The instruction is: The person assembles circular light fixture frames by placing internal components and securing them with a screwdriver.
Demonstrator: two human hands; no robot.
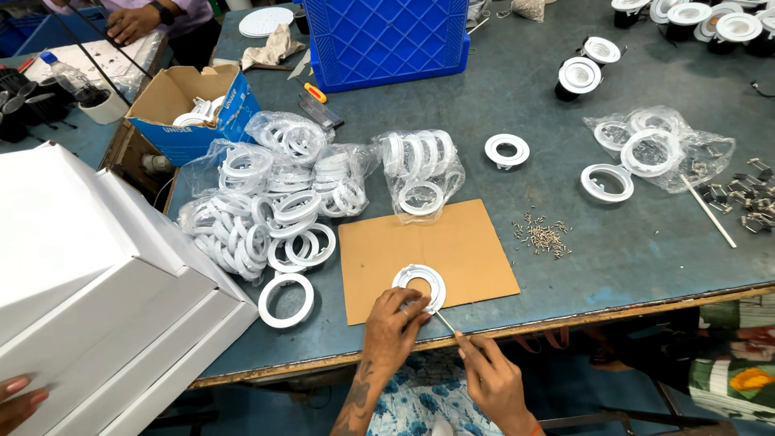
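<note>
My left hand (393, 325) presses down on a white plastic ring (420, 282) that lies on a brown cardboard sheet (452, 242) near the table's front edge. My right hand (492, 375) grips a thin screwdriver (446, 324) whose tip points at the ring's near rim, right beside my left fingers. A small heap of tiny screws (545, 236) lies on the blue table just right of the cardboard.
Bags and loose piles of white rings (274, 202) fill the table's left. White boxes (97, 282) stack at the left edge. A blue crate (387, 36) and an open carton (194, 109) stand behind. More rings (638, 157) and black clips (747, 202) lie right. Another person's hand (129, 20) is far left.
</note>
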